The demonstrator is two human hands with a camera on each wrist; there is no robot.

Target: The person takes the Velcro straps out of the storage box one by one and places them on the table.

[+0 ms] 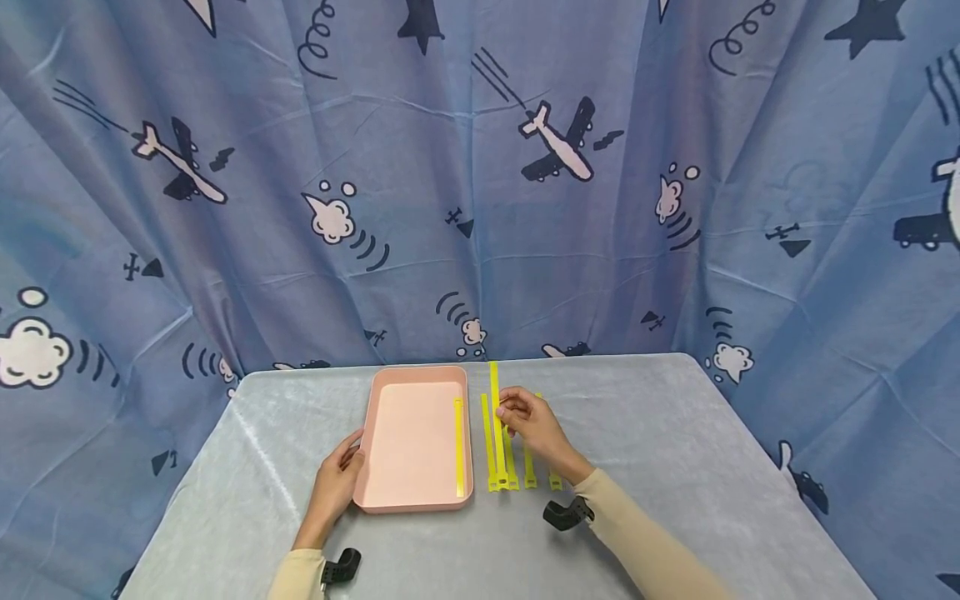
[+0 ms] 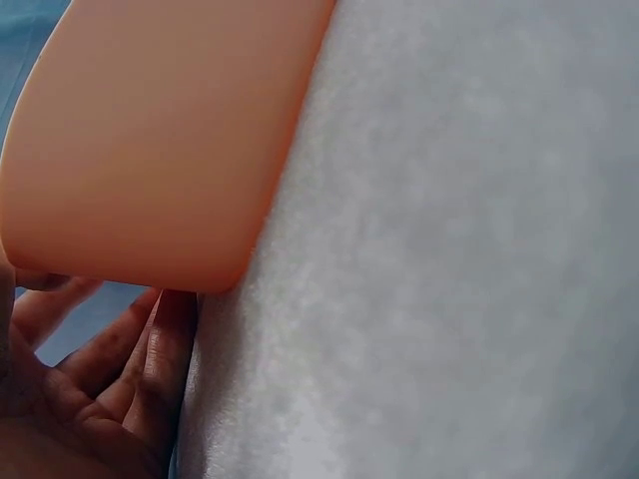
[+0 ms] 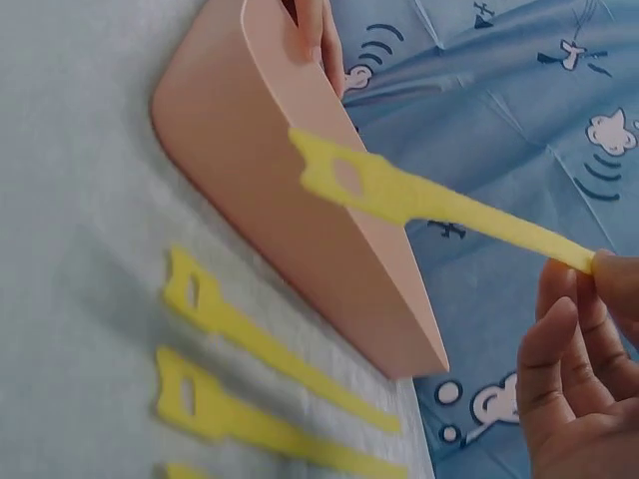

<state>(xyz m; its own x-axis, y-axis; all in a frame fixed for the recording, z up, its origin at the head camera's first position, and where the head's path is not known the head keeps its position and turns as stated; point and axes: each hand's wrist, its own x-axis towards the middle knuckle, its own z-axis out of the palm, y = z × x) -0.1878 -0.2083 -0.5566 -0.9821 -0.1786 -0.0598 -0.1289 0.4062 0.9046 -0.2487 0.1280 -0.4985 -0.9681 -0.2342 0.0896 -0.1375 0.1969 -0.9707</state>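
A shallow pink tray (image 1: 412, 442) lies on the table, with one yellow hook-and-loop cable tie (image 1: 459, 450) along its right side. My left hand (image 1: 337, 479) holds the tray's left edge, thumb by the rim and the other fingers against the outer wall (image 2: 150, 200). Between thumb and fingertips my right hand (image 1: 534, 421) pinches another yellow cable tie (image 3: 459, 212), raised above the table just right of the tray. Its slotted head points toward me. Several more cable ties (image 1: 530, 471) lie side by side under and beside the right hand, partly hidden by it.
A grey cloth covers the table (image 1: 660, 467). Behind it hangs a blue curtain (image 1: 420, 275) printed with planes, clouds and stars. Each wrist carries a black camera mount (image 1: 567, 514).
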